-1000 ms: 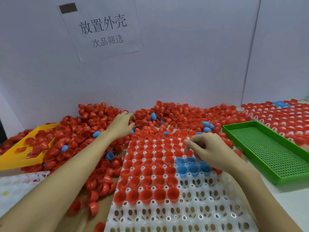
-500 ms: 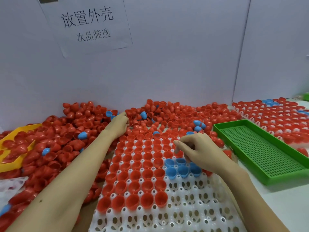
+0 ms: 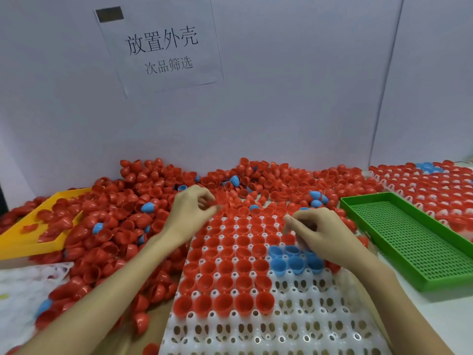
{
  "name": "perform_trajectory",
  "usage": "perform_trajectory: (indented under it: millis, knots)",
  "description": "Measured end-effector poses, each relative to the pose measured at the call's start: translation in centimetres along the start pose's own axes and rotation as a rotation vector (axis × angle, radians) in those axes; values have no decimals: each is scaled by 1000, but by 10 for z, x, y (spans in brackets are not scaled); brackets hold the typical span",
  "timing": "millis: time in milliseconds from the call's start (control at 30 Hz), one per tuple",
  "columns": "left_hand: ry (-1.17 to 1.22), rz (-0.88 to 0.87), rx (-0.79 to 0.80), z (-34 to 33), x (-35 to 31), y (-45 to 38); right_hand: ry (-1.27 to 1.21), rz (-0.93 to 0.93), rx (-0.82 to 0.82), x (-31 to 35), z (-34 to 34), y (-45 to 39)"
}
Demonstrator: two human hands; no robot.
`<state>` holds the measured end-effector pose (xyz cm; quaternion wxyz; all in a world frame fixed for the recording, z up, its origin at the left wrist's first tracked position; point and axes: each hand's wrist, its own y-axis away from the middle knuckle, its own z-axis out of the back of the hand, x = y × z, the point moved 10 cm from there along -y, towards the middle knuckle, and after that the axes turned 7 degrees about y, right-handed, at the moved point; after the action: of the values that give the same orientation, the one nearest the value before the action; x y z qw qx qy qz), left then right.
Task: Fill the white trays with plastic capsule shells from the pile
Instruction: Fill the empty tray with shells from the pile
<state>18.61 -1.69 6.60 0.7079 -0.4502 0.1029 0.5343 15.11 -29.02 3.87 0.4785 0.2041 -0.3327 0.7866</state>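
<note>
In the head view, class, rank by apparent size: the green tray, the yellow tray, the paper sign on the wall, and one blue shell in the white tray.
1. Paper sign
2. Green tray, close to the sign; it lies nearer the camera, so the order is unsure
3. Yellow tray, partly buried by red shells
4. Blue shell

White paper sheet [image 3: 160, 47] taped on the back wall [image 3: 281, 98] carries two lines of printed black Chinese text. Top line, large: 放置外壳. Lower line, smaller: 次品筛选. A dark rectangular patch [image 3: 109, 14] sits at the sheet's top left corner; nothing legible on it. No other readable text, numbers or brands anywhere.
</note>
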Motion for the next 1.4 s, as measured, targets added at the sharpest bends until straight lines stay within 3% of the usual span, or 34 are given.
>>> perform_trajectory:
  millis: [100,167,267,500,800,967,1067,1167,1400]
  knots:
    - [170,-68,83,-17,-38,57,-207,41,34,22,-2,3]
    - [200,-112,119,-27,-59,82,-335,75,152,40,-11,7]
    - [151,-153,139,-36,-75,99,-304,137,307,60,-31,16]
    - [251,-75,170,-26,-72,112,-155,119,369,59,-49,20]
    - [440,58,62,-15,-63,109,-335,87,391,63,-46,21]
    - [842,427,199,-36,-43,115,-340,115,187,65,-26,15]
    - [939,547,237,-45,-39,120,-381,150,131,69,-19,16]
    - [984,560,250,-48,-40,122,-335,170,148,72,-25,18]
    - [848,386,296,-43,-57,115,-309,110,134,65,-33,15]
